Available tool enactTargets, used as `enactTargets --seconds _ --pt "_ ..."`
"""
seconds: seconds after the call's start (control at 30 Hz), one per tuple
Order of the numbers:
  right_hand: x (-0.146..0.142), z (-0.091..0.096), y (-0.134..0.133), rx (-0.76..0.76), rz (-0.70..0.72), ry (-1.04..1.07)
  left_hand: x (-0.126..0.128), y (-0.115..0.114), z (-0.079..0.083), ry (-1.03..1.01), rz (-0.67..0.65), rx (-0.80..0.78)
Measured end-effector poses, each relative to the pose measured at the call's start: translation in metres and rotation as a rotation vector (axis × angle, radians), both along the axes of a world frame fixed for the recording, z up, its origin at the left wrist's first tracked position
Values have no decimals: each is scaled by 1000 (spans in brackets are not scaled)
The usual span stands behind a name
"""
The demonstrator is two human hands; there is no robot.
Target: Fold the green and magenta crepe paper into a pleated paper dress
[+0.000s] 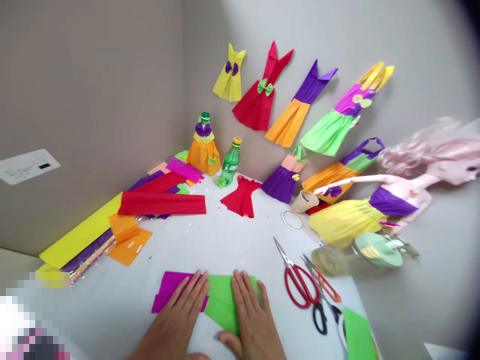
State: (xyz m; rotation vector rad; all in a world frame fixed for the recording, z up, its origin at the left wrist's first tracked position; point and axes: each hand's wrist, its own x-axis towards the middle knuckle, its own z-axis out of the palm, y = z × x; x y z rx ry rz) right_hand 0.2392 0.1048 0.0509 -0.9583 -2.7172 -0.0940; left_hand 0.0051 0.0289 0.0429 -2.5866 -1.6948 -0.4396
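Observation:
Both hands lie flat on coloured crepe paper near the front of the white table [217, 245]. Under the fingers of my left hand [183, 310] is a magenta paper piece [168, 287], where it meets a green paper piece [221, 300]. My right hand [251, 315] presses on the right part of the green paper, fingers stretched forward and thumb out to the side. Neither hand grips anything. To the right of my right hand lie red-handled scissors [300, 280], and beside them black-handled scissors [320, 317] and an orange cutter [328, 285].
Folded red paper [161, 204], orange paper [131, 245] and yellow paper [86, 232] lie at the left. At the back stand a green bottle [229, 165] and a bottle in a paper dress [202, 150]. A doll [408, 195], a tape ring [293, 220] and a paper cup [304, 201] are at right.

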Motion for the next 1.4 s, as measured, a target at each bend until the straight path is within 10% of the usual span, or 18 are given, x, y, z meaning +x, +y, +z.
enactTargets --seconds 0.47,1.4 --pt "38 53 20 -548 -560 425 -3 -3 -14 -93 44 70" --pt "13 45 41 -999 -499 617 -19 -10 -4 -119 -13 33"
